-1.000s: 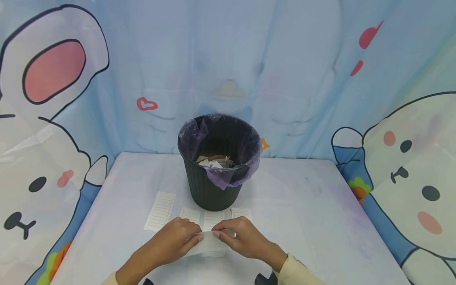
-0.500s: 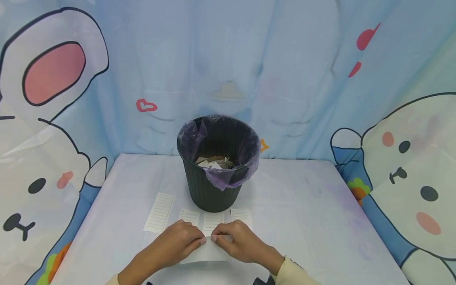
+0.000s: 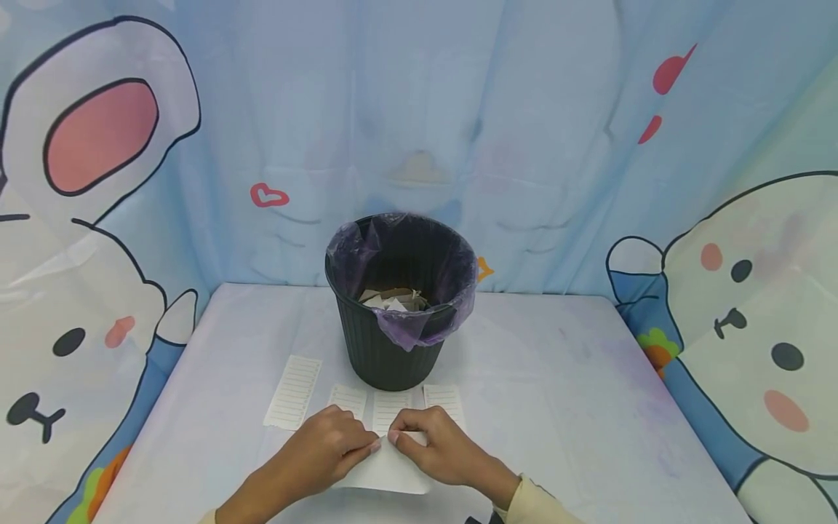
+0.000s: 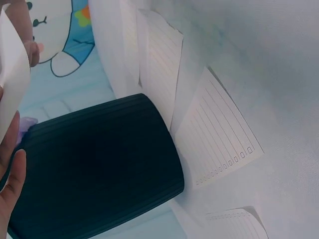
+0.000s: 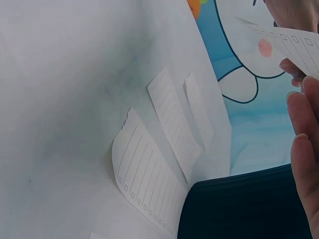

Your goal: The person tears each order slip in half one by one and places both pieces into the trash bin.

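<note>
Low over the table's front, a piece of white paper (image 3: 386,471) is held between both hands, its blank side up in the head view. The left hand (image 3: 332,445) pinches its top edge between thumb and fingers. Just beside it, the right hand (image 3: 437,447) pinches the same edge, the fingertips almost meeting. Ruled lines and small checkboxes show on the paper's other face (image 5: 294,42) in the right wrist view. Beyond the hands lie several lined paper pieces, one long strip (image 3: 292,393) at left and shorter ones (image 3: 391,407) before the bin, some with ragged edges.
A black ribbed bin (image 3: 389,356) with a purple liner (image 3: 409,327) stands behind the paper pieces. Paper and cardboard scraps (image 3: 393,298) lie inside it. A white cloth covers the table (image 3: 556,393), and a cartoon-printed curtain (image 3: 419,109) hangs behind.
The held paper has come slightly nearer the body and tipped so more of its blank face shows. Both hands have shifted slightly down in the view, keeping their pinch.
</note>
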Motion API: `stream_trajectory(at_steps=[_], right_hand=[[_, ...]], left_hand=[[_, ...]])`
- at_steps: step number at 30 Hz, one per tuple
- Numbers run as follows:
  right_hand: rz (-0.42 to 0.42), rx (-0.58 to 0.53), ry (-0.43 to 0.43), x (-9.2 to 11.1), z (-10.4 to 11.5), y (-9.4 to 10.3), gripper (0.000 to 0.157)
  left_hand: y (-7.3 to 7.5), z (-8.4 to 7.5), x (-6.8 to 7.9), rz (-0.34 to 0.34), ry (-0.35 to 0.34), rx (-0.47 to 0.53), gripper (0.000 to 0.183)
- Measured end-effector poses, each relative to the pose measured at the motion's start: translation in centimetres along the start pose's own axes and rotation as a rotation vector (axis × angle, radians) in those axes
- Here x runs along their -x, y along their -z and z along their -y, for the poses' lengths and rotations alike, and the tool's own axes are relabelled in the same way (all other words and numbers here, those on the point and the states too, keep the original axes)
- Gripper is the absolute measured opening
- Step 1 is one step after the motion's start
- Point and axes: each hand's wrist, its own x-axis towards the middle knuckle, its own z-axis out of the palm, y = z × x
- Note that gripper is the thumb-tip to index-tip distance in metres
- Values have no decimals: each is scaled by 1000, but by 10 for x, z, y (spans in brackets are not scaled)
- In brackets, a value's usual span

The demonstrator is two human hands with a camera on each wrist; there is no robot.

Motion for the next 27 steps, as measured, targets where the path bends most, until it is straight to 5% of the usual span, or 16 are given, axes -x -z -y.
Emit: stream_trajectory(at_steps=[11,27], right_hand=[[-21,14,-7,0,2,0,13],[24,6,-21,3,-2,5,14]], left_hand=[[-1,-2,2,-63,-36,-67,7],[8,-1,6,23,74,-50,2]])
